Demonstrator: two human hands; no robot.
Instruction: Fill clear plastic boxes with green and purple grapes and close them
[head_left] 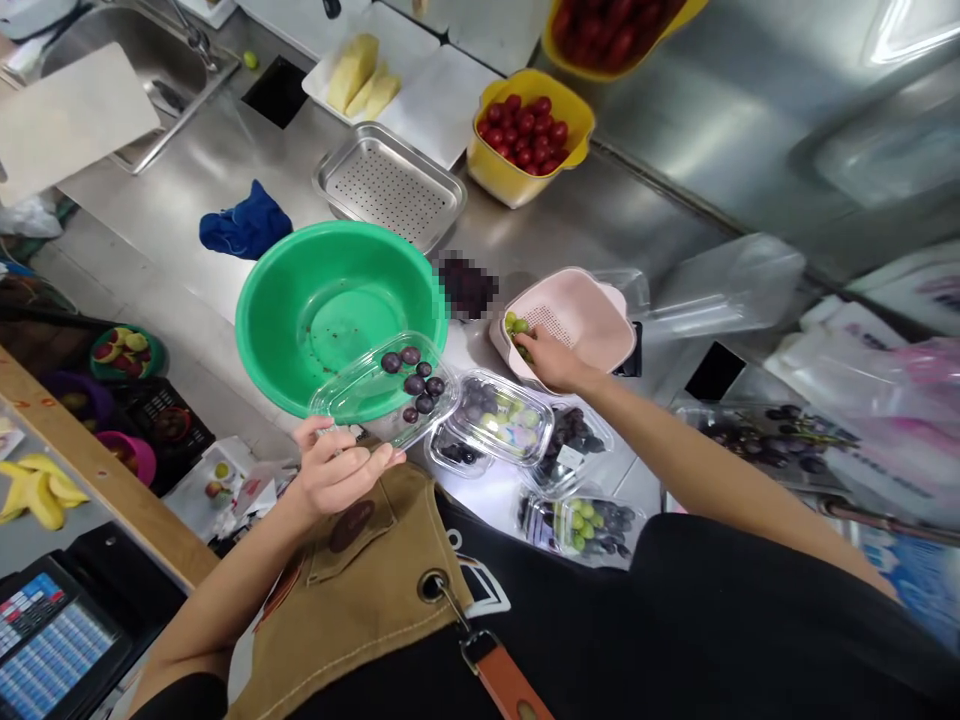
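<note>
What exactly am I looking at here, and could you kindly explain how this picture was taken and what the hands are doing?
There is no machine here: these are a person's own two bare hands, seen from a camera worn on their head, which looks forward and down. That is why a canvas apron fills the bottom of the view. The left hand holds a clear plastic punnet with dark grapes in it, tilted over a green plastic basin. The right hand reaches into a pink colander, touching green grapes. Filled punnets lie just beyond the apron. On the stainless steel counter also stands a yellow colander of cherry tomatoes.
</note>
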